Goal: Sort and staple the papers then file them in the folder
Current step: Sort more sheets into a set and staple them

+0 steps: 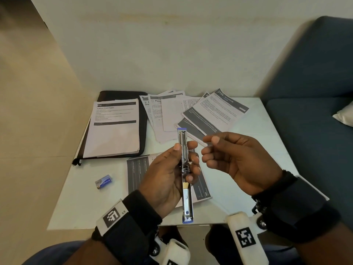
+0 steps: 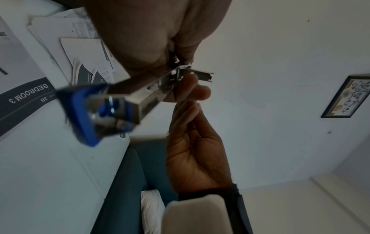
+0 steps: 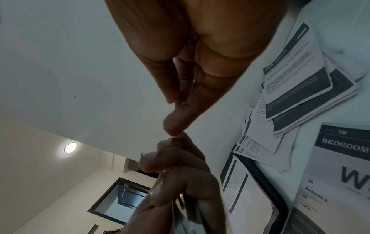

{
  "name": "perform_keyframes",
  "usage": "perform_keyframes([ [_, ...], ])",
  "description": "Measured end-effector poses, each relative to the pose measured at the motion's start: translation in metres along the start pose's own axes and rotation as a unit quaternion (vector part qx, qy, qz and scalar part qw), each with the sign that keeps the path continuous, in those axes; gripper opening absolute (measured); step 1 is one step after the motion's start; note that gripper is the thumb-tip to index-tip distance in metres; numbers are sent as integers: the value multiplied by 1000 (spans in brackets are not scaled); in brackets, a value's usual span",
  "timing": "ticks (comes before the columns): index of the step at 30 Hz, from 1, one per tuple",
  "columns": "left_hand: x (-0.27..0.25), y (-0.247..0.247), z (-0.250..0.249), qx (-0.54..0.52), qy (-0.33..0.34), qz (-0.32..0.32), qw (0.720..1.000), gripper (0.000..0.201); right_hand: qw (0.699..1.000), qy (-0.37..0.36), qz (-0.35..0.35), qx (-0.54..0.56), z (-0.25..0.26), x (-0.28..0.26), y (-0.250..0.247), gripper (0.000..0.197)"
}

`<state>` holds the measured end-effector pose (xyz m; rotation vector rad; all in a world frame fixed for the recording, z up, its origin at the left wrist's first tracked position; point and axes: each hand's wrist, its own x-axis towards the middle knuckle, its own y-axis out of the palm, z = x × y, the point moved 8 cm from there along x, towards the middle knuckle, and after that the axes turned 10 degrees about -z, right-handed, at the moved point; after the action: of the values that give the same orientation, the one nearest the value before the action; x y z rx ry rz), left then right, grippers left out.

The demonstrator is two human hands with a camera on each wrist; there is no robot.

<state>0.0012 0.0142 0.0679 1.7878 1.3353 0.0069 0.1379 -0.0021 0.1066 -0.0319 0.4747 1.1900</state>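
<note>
My left hand [image 1: 184, 150] grips a blue and metal stapler [image 1: 185, 159] above the table, its top swung open so the body lies in one long line. Up close, the stapler [image 2: 128, 95] shows a bare metal channel. My right hand [image 1: 211, 140] hovers just right of it, thumb and forefinger pinching a small grey strip that looks like staples. A black folder [image 1: 143, 119] lies at the back left with a paper stack [image 1: 116, 129] on top. Loose printed sheets [image 1: 215, 111] are spread at the back right.
A small blue staple box [image 1: 103, 181] lies on the white table [image 1: 248, 150] to the left. A printed sheet [image 1: 137, 173] lies under my hands. A dark blue sofa [image 1: 315, 83] with a white cushion [image 1: 343, 115] borders the table's right side, with a wall behind.
</note>
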Motion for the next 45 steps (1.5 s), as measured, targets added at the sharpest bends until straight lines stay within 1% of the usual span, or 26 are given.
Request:
perform_keyframes([
  [3, 0, 0, 0, -11, 1, 1, 1000, 40, 1000, -2, 7, 15, 3, 1, 0, 23],
  [7, -1, 1, -2, -10, 6, 7, 1000, 40, 999, -32, 16, -5, 6, 1, 2, 26],
  [11, -1, 0, -3, -1, 9, 8, 1000, 42, 997, -72, 2, -33, 11, 1, -1, 18],
  [16, -3, 1, -1, 3, -7, 14, 1000, 40, 983, -142, -5, -117, 19, -2, -1, 12],
  [18, -3, 3, 2, 8, -17, 19, 1000, 39, 965, -190, -1, -183, 22, -5, 2, 11],
  [21, -1, 4, 4, 8, -20, 22, 1000, 38, 913, -279, 0, -298, 25, -11, 9, 9],
  [26, 1, 2, 6, 13, -12, 11, 1000, 37, 875, -344, -8, -341, 27, -17, 12, 12],
  [27, 1, 1, 6, 13, -12, 9, 1000, 37, 862, -357, -10, -359, 27, -18, 12, 12],
  [31, 2, -1, 8, 10, -19, -1, 1000, 36, 792, -416, -18, -447, 26, -21, 18, 13],
  [33, 3, -3, 9, 1, -27, -6, 1000, 35, 768, -438, -18, -468, 27, -24, 21, 13],
  [35, 2, -3, 10, -7, -35, -6, 999, 35, 758, -451, -20, -471, 28, -26, 22, 13],
  [38, 0, 0, 9, -12, -46, -3, 999, 34, 751, -465, -31, -468, 30, -27, 22, 12],
  [42, -1, 2, 6, -1, -34, 1, 999, 36, 728, -490, -41, -478, 35, -32, 24, 11],
  [43, -1, 2, 5, 0, -32, 1, 1000, 36, 728, -493, -46, -474, 37, -33, 24, 12],
  [45, -2, 2, 7, 9, -27, 4, 1000, 36, 739, -491, -54, -458, 41, -37, 25, 15],
])
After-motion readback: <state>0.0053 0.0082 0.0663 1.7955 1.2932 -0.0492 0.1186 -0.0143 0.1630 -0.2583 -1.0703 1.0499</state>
